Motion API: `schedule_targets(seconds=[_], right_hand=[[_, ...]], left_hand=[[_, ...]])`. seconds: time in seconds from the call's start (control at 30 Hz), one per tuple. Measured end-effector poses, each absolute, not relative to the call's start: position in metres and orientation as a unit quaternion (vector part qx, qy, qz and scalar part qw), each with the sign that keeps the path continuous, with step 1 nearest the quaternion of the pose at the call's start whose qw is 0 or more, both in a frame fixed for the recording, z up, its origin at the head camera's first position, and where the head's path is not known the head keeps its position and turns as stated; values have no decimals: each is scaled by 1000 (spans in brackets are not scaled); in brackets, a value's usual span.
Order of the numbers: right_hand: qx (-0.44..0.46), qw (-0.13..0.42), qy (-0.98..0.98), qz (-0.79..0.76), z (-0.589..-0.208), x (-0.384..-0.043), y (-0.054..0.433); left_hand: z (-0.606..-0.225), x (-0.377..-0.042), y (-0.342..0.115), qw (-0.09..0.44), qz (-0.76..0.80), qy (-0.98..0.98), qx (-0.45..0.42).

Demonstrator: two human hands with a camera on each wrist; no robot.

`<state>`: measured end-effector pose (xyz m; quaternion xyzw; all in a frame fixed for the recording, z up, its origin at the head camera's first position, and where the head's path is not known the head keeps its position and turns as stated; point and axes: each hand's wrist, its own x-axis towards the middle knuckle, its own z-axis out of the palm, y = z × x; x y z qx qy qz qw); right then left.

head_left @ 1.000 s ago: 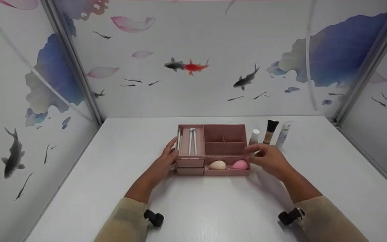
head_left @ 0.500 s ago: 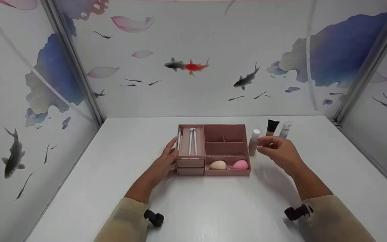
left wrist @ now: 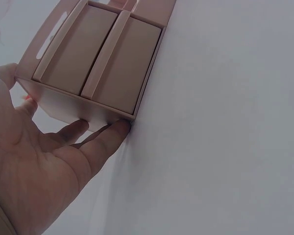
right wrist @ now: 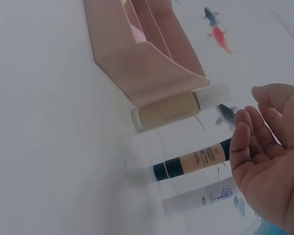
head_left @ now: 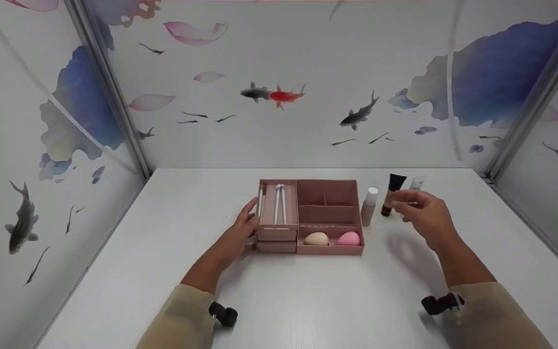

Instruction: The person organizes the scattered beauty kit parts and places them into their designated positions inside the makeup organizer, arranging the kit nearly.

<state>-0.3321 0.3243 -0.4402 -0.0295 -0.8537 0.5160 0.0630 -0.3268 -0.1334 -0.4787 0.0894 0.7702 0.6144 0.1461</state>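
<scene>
My left hand (head_left: 234,238) rests against the left side of a pink makeup organizer (head_left: 327,215), its fingertips along that wall in the left wrist view. Two drawers (left wrist: 122,63) show at the organizer's front. Over the table at the right, my right hand (head_left: 426,215) holds nothing; its fingers are loosely bent, with the thumb apart. In the head view those fingertips overlap a black-capped tan tube (head_left: 395,189). Behind that hand a white tube (head_left: 418,182) is partly hidden. A foundation bottle with a white cap (head_left: 368,208) stands upright beside the organizer's right wall.
Inside the organizer lie a cream makeup sponge (head_left: 317,238), a pink makeup sponge (head_left: 348,238) and several thin brushes or sticks (head_left: 279,203) in the top left tray. White panels (head_left: 298,135) with painted fish enclose the white table (head_left: 308,300) on the left, back and right.
My right hand has moved right, away from the organizer's right edge and past the bottle to the tan tube. The left hand stays against the organizer.
</scene>
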Motion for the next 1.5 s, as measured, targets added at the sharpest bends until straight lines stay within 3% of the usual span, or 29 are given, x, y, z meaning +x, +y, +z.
schedule_targets(seconds=[0.2, 0.63, 1.1, 1.5], right_hand=[[-89, 102, -840, 526, -434, -343, 347], [-132, 121, -825, 536, -426, -371, 375], [-100, 75, -820, 559, -436, -384, 378], [-93, 84, -820, 559, -438, -378, 381]], left_hand=[[-478, -327, -133, 144, 612, 773, 89], [-484, -328, -135, 139, 605, 778, 96], [-481, -327, -135, 141, 602, 780, 98], [-481, -327, -136, 146, 612, 770, 104]])
